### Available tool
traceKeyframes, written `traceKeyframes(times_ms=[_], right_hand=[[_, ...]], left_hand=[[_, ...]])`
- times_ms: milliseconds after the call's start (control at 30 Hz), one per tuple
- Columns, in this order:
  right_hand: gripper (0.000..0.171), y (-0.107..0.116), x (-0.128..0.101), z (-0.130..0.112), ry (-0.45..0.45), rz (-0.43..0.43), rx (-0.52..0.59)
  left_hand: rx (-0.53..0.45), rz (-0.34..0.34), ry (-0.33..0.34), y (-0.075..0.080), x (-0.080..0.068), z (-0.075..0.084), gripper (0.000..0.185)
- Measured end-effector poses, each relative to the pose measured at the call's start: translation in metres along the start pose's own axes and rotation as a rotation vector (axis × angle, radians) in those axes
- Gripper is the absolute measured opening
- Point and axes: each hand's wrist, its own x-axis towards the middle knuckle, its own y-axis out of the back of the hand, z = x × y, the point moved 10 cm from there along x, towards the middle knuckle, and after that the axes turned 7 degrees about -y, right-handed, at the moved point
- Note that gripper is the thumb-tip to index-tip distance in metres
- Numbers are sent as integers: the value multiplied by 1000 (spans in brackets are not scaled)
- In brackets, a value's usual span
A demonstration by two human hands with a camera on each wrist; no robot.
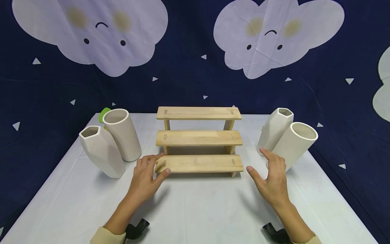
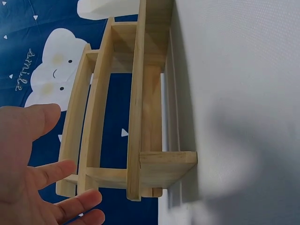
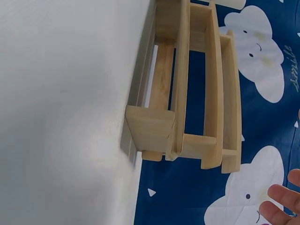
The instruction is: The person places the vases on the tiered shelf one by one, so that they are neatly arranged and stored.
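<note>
— While all four vases stand off the wooden shelf, how far along are you?

— Barely begun, I'd judge; its three steps at centre frame are bare. My left hand, fingers relaxed, touches the bottom step's left end. My right hand hovers slack just off the right end, grasping nothing, beside the round vase.

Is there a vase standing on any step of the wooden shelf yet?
No. All three steps of the shelf are bare; the four vases stand on the table beside it.
</note>
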Motion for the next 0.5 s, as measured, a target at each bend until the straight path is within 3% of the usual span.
traceKeyframes(times_ms=[500], right_hand=[[62,21,0,20,-86,81,51]], left_hand=[[-128,25,69,2,1,-19,48]])
